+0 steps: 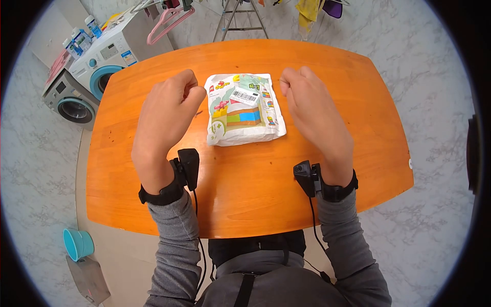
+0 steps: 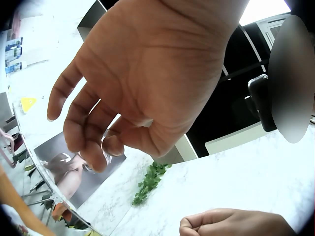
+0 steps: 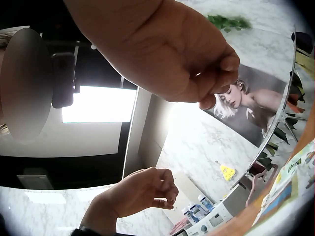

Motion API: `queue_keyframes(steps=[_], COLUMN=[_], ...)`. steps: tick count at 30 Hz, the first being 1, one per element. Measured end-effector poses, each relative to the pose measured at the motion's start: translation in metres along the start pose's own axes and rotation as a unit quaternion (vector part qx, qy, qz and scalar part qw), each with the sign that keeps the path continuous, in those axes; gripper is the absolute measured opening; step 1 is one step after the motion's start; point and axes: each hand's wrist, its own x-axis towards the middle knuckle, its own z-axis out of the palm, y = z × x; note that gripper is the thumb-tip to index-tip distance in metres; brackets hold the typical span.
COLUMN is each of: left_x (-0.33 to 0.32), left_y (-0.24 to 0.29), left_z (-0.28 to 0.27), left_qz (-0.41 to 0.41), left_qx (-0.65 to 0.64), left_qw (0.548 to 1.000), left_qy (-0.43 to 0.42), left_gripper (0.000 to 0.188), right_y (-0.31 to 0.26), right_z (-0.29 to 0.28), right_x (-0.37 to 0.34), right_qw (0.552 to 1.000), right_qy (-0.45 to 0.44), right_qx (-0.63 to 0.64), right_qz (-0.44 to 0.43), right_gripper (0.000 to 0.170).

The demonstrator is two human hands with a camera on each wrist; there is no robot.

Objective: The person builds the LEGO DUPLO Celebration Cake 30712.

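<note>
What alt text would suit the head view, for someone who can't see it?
A person's bare left grip and bare right grip, fingers curled and holding nothing, flank a colourfully printed white plastic packet on a glossy orange wooden table. At upper left stands a white front-loading washing machine; at lower left, a turquoise plastic bucket.

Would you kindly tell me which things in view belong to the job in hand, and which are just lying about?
Likely in the job: packet, left hand, right hand.
Apparently just about the room: bucket, washers, bottles, ladder.
</note>
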Motion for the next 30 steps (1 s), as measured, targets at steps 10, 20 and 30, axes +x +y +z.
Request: queue_keyframes(steps=[10,20,30], left_x=[-0.002,-0.003,-0.005], left_y=[0.005,0.001,0.004], left_z=[-0.001,0.001,-0.003], left_qz=[-0.003,-0.009,0.001], left_qx=[-0.004,-0.064,-0.094], left_qw=[1.000,0.998,0.993], left_qy=[-0.012,-0.020,-0.066], left_gripper=[0.018,0.013,0.011], right_y=[-0.008,-0.009,-0.010], right_z=[-0.005,-0.010,-0.012], right_x=[0.002,0.003,0.004], right_qw=[0.999,0.999,0.999], right_qy=[-0.043,-0.026,-0.018], right_qx=[0.017,0.018,0.016], right_qz=[0.001,0.028,0.034], right_gripper=[0.009,0.010,0.015])
